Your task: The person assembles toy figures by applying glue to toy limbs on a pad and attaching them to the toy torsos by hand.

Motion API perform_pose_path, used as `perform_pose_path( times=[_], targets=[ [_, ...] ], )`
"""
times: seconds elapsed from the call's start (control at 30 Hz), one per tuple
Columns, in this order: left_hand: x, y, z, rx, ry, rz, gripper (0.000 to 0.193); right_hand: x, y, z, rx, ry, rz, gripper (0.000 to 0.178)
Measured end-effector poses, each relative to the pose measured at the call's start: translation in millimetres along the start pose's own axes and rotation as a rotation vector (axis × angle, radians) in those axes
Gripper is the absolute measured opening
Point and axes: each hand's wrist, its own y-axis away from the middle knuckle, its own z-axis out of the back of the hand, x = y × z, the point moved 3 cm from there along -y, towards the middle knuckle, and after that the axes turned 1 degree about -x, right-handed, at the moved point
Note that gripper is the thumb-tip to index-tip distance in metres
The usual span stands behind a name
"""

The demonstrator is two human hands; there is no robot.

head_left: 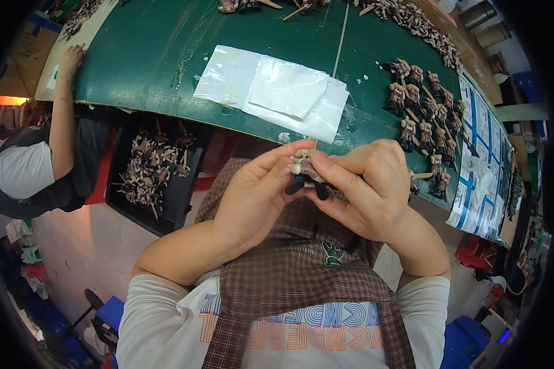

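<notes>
Close in front of my apron, a small figurine [308, 170] with black feet and a brownish body is held between both hands. My left hand [252, 187] is closed on its left side, with the thumb and index finger at its upper part. From the other side, my right hand [372, 187] pinches it near the top, and its lower fingers come in beneath by a black foot. A thin, pale upright piece shows above the fingertips; I cannot tell what it is. Fingers hide part of the figurine.
A green worktable [148, 61] bears folded white plastic sheets [283, 86]. Several similar figurines [425, 111] stand in rows on the right, beside a blue-and-white printed sheet [483, 160]. A black bin [157, 166] of small figure parts sits below left. Another person's hand [72, 58] rests at the far left.
</notes>
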Motion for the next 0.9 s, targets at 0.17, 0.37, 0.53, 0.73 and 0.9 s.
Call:
perform_pose_path(
  times=[0.17,0.37,0.53,0.73,0.9],
  targets=[
    [7,1,2,0.015,-0.021,0.029,0.039,5,5,-5,-0.113,0.136,0.072,0.054],
    [-2,12,40,-0.116,-0.189,0.018,0.046,-15,-9,-11,0.261,-0.247,0.023,0.046],
    [-92,66,109,-0.405,-0.567,-0.140,0.045,-129,-30,6,0.239,0.064,-0.256,0.039],
    [-182,141,227,-0.942,-1.729,-0.340,0.036,-302,-13,55,0.087,0.752,-0.668,0.030],
    [-114,64,117,-0.586,-1.326,-0.464,0.025,-356,20,38,0.123,0.714,-0.484,0.036]
  ],
)
